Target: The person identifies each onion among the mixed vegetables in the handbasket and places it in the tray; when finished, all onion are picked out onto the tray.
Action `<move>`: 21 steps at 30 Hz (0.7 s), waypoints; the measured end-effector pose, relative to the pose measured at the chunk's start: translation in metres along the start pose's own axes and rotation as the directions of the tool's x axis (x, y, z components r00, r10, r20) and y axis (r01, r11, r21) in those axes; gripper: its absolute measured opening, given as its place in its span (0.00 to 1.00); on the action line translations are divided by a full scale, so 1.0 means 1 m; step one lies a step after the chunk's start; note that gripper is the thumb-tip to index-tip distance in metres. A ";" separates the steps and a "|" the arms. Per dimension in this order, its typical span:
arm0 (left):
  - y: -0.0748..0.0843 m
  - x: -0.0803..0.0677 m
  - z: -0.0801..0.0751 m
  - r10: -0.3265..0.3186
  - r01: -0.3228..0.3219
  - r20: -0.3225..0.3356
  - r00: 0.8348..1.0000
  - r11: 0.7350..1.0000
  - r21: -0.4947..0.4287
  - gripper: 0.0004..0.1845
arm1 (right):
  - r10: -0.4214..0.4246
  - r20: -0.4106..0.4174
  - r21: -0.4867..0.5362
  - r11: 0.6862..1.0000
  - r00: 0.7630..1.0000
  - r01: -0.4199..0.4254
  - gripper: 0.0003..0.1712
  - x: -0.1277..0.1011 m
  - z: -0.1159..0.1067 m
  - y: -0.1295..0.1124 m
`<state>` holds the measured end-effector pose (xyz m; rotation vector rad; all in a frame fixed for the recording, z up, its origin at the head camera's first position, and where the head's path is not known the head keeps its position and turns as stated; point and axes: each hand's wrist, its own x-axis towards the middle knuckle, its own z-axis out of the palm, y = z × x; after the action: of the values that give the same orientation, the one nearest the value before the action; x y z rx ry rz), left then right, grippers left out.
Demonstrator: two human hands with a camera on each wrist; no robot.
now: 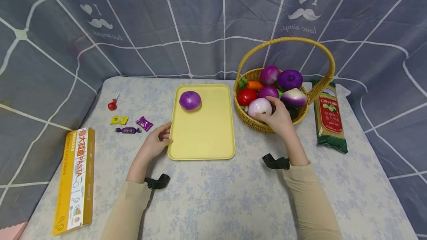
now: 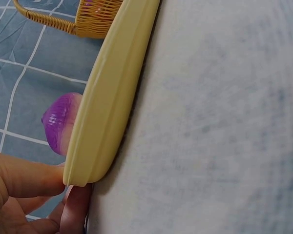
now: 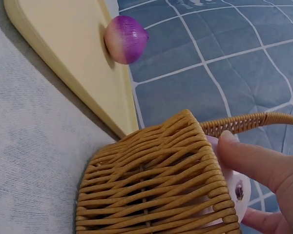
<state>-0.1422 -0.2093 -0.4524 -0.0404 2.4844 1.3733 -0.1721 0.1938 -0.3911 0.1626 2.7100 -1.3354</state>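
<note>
The pale onion [image 1: 259,107] lies at the basket's [image 1: 253,123] near rim, right hand [image 1: 279,118] curled over it; left hand [image 2: 24,195] pinches the tray [image 2: 107,97] edge; right wrist view: fingers [image 3: 254,158] should wrap fully before lifting clear of the rim

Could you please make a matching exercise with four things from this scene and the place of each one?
Things:
1. purple onion
2. pale onion
3. pasta box
4. noodle packet

Places:
A. right of the basket
B. on the yellow tray
C. table's left edge
D. in the basket, under the right hand

Pairs: 1-B, 2-D, 3-C, 4-A
</note>
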 end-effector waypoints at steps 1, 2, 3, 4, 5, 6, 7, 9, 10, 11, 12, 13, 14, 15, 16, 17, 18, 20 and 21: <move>0.000 0.000 0.000 0.001 -0.001 -0.003 1.000 1.000 0.000 0.33 | -0.002 -0.004 -0.001 1.000 1.000 0.002 0.50 0.000 0.000 0.000; 0.000 0.000 0.000 0.002 -0.002 -0.003 1.000 1.000 0.002 0.33 | -0.003 -0.010 0.000 1.000 1.000 0.003 0.50 0.000 0.001 -0.001; 0.000 0.000 0.000 0.004 -0.004 -0.003 1.000 1.000 0.001 0.33 | -0.003 -0.015 -0.003 1.000 1.000 0.003 0.49 -0.001 0.001 -0.001; 0.000 -0.001 0.000 0.006 -0.006 -0.003 1.000 1.000 -0.001 0.34 | -0.001 -0.020 -0.006 1.000 1.000 0.001 0.49 -0.001 0.002 -0.001; 0.000 -0.001 0.000 0.006 -0.006 -0.001 1.000 1.000 -0.001 0.34 | 0.000 -0.025 -0.007 1.000 1.000 0.000 0.48 -0.002 0.002 -0.001; 0.001 -0.001 0.000 0.006 -0.006 0.001 1.000 1.000 -0.001 0.34 | 0.000 -0.028 -0.009 1.000 1.000 0.000 0.48 -0.002 0.003 0.000; 0.001 -0.001 0.000 0.005 -0.005 0.002 1.000 1.000 -0.002 0.34 | -0.001 -0.029 -0.007 1.000 1.000 0.001 0.48 -0.002 0.003 0.000; 0.000 -0.001 0.000 0.003 -0.003 0.005 1.000 1.000 -0.003 0.34 | -0.002 -0.031 -0.002 1.000 1.000 0.002 0.47 -0.002 0.004 0.000; 0.000 -0.001 -0.001 0.001 -0.001 0.007 1.000 1.000 -0.004 0.34 | -0.001 -0.032 -0.002 1.000 1.000 0.001 0.46 -0.002 0.005 0.000; 0.000 -0.001 -0.001 -0.003 0.003 0.008 1.000 1.000 -0.006 0.34 | 0.000 -0.033 0.001 1.000 0.999 0.000 0.46 -0.002 0.005 0.000; 0.000 -0.001 -0.001 -0.004 0.004 0.008 1.000 1.000 -0.006 0.34 | 0.003 -0.038 0.001 1.000 0.999 -0.003 0.46 -0.001 0.006 0.000; 0.000 -0.001 -0.001 -0.004 0.004 0.008 1.000 1.000 -0.006 0.34 | 0.006 -0.044 -0.003 1.000 0.999 -0.007 0.46 -0.001 0.006 -0.001; 0.000 -0.001 -0.001 -0.004 0.004 0.009 1.000 1.000 -0.007 0.34 | 0.009 -0.050 -0.011 1.000 0.999 -0.010 0.47 -0.001 0.006 -0.002; 0.000 -0.001 -0.001 -0.003 0.003 0.009 1.000 1.000 -0.008 0.34 | 0.010 -0.058 -0.020 1.000 0.998 -0.011 0.47 -0.001 0.006 -0.002; 0.000 -0.001 -0.001 -0.003 0.003 0.009 1.000 1.000 -0.007 0.34 | 0.007 -0.068 -0.029 1.000 0.998 -0.009 0.47 0.000 0.007 -0.002; -0.001 -0.001 -0.001 -0.003 0.003 0.008 1.000 1.000 -0.006 0.34 | 0.004 -0.077 -0.034 0.999 0.997 -0.006 0.46 0.000 0.007 -0.001; -0.001 -0.001 -0.002 -0.002 0.002 0.007 1.000 1.000 -0.004 0.34 | -0.001 -0.085 -0.039 0.999 0.996 -0.002 0.46 0.000 0.007 -0.001; -0.001 -0.001 -0.002 -0.003 0.003 0.008 1.000 1.000 -0.002 0.34 | -0.011 -0.099 -0.038 0.999 0.995 0.007 0.45 0.000 0.008 -0.001; -0.001 0.000 -0.002 -0.002 0.002 0.009 1.000 1.000 -0.001 0.34 | -0.012 -0.104 -0.027 1.000 0.994 0.009 0.45 0.000 0.008 -0.001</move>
<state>-0.1421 -0.2110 -0.4520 -0.0370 2.4758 1.3702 -0.1717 0.1874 -0.3951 0.2224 2.8170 -1.3286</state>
